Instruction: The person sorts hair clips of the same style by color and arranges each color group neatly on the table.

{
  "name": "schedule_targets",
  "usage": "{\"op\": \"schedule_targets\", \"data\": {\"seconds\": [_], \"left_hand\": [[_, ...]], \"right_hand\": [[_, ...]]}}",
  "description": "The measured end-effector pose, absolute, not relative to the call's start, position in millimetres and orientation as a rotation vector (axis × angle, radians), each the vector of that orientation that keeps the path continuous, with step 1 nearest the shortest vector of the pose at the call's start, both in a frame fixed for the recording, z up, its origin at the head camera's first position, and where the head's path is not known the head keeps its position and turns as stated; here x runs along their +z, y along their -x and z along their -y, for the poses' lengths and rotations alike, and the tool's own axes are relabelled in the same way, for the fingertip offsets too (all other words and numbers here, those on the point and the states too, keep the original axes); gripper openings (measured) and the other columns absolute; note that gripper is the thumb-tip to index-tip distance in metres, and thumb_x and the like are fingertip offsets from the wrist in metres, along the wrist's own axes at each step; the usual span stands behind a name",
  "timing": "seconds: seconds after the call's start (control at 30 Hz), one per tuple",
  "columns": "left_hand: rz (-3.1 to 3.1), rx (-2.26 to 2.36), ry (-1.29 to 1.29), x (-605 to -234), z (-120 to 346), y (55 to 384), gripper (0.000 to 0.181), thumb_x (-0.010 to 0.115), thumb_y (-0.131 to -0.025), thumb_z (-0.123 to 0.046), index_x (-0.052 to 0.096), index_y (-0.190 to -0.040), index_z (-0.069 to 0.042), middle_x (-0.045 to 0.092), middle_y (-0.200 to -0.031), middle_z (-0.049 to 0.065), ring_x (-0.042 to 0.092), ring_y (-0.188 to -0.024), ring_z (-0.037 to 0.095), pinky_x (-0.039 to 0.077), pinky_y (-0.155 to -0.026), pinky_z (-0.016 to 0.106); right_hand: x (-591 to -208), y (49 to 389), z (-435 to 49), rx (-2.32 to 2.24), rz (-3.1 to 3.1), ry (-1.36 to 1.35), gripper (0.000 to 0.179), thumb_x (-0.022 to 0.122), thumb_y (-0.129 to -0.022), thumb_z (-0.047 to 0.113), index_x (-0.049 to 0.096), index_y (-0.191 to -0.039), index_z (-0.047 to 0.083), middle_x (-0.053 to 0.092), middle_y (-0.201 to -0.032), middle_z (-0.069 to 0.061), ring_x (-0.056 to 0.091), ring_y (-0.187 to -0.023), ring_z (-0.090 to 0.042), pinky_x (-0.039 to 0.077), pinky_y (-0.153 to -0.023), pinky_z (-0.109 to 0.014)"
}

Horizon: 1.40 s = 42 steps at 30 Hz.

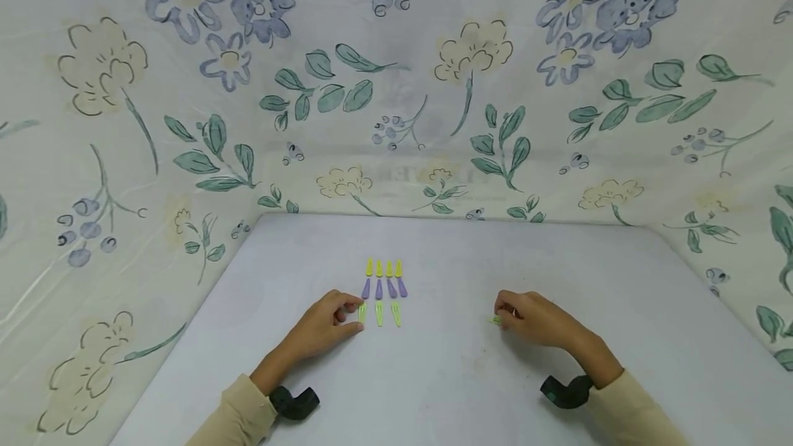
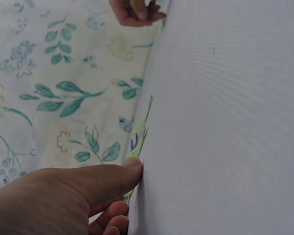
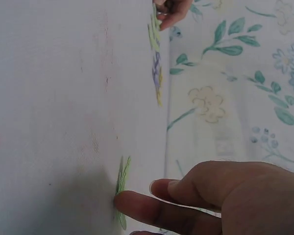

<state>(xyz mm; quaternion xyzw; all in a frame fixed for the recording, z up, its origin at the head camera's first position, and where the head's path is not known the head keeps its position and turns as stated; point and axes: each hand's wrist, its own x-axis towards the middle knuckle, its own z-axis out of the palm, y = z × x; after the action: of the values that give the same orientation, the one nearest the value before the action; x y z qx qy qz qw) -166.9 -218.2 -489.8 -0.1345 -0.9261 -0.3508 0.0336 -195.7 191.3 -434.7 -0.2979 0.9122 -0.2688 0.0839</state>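
Observation:
Small snap hair clips lie in rows on the table: yellow clips at the back, purple clips behind the front row, and light green clips in front. My left hand pinches the leftmost light green clip, index finger at its far end and thumb at its near end. Off to the right, my right hand holds another light green clip at its fingertips, low over the table. In the right wrist view, one finger covers the middle of this clip.
The white table is bordered by flowered cloth at the back and both sides. A black band with a camera sits on each wrist. Between the clip rows and my right hand is bare tabletop.

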Motion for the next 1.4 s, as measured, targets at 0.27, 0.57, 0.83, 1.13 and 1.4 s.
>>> {"op": "schedule_targets", "data": {"seconds": [0.27,0.57,0.83,1.13,1.4], "left_hand": [[2.838,-1.098,0.389,-488,217,166,0.042,0.081,-0.085,-0.022,0.067,-0.124,-0.015,0.06,-0.104,-0.004,0.051,-0.085,0.01,0.044,-0.073,0.023],[2.848,-1.105,0.38,-489,217,166,0.042,0.081,-0.085,-0.022,0.067,-0.124,-0.016,0.06,-0.104,-0.005,0.051,-0.085,0.01,0.044,-0.073,0.023],[2.843,-1.093,0.398,-489,218,167,0.042,0.081,-0.085,-0.021,0.067,-0.124,-0.016,0.06,-0.104,-0.004,0.051,-0.085,0.01,0.045,-0.074,0.023],[2.851,-1.099,0.41,-490,218,167,0.042,0.08,-0.085,-0.021,0.067,-0.124,-0.016,0.06,-0.105,-0.004,0.051,-0.086,0.01,0.045,-0.074,0.023],[2.848,-1.093,0.405,-489,218,167,0.042,0.08,-0.085,-0.022,0.067,-0.124,-0.016,0.06,-0.105,-0.004,0.051,-0.085,0.009,0.045,-0.073,0.023]], "right_hand": [[-436,200,-197,-0.749,-2.799,0.83,0.004,0.063,-0.096,0.01,0.065,-0.099,0.009,0.063,-0.085,0.003,0.052,-0.07,-0.008,0.046,-0.059,-0.022],[-444,201,-197,-0.715,-2.799,0.792,0.037,0.081,-0.083,0.022,0.066,-0.111,0.001,0.061,-0.086,0.002,0.053,-0.076,-0.01,0.046,-0.065,-0.024],[-448,200,-197,-0.692,-2.84,0.852,0.037,0.081,-0.083,0.02,0.068,-0.113,0.002,0.057,-0.092,0.0,0.049,-0.077,-0.009,0.044,-0.065,-0.021],[-450,201,-198,-0.706,-2.844,0.904,0.04,0.08,-0.083,0.016,0.069,-0.118,0.0,0.058,-0.096,-0.001,0.051,-0.081,-0.008,0.046,-0.066,-0.021],[-455,201,-197,-0.725,-2.883,0.926,0.042,0.082,-0.081,0.014,0.07,-0.117,-0.004,0.061,-0.096,0.001,0.057,-0.084,-0.01,0.05,-0.069,-0.022]]}}
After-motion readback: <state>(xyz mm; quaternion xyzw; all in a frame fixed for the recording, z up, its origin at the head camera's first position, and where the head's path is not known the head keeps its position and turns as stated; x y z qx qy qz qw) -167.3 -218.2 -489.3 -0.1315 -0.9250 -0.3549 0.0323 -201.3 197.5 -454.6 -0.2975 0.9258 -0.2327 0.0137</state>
